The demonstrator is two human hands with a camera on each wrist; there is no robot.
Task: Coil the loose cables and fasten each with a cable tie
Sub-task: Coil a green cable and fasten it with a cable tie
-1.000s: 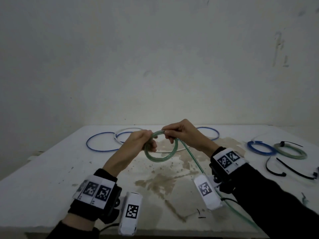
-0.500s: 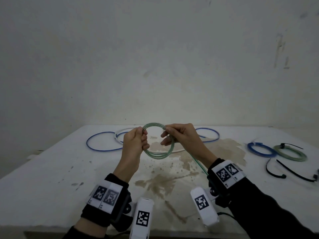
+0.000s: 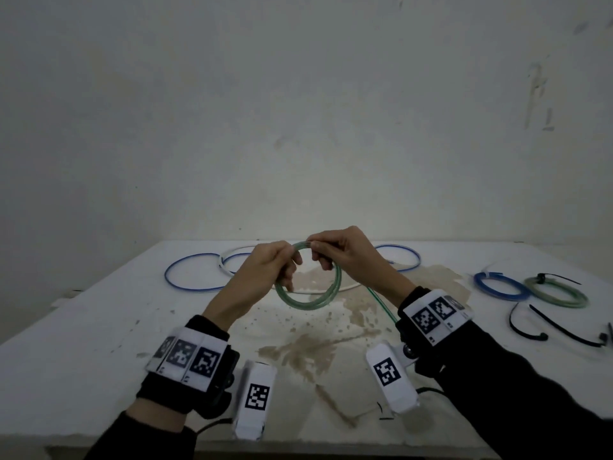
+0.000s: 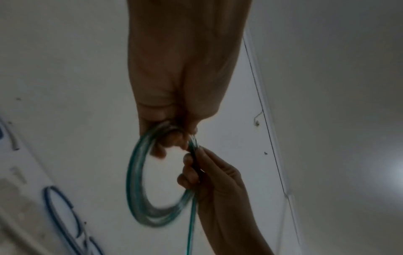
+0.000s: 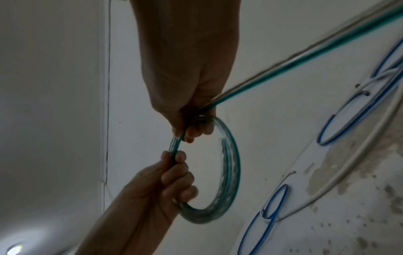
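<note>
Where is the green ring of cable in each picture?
Head: green coil in the middle, held above the table by both hands.
Left wrist: coil at lower centre.
Right wrist: coil at centre.
Shared landmark: the blue cable lying on the table.

Green cable's (image 3: pixel 381 302) tail — behind right wrist

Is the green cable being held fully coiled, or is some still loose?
Partly coiled: both hands grip the translucent green cable's loops, while a straight tail still trails away.
</note>
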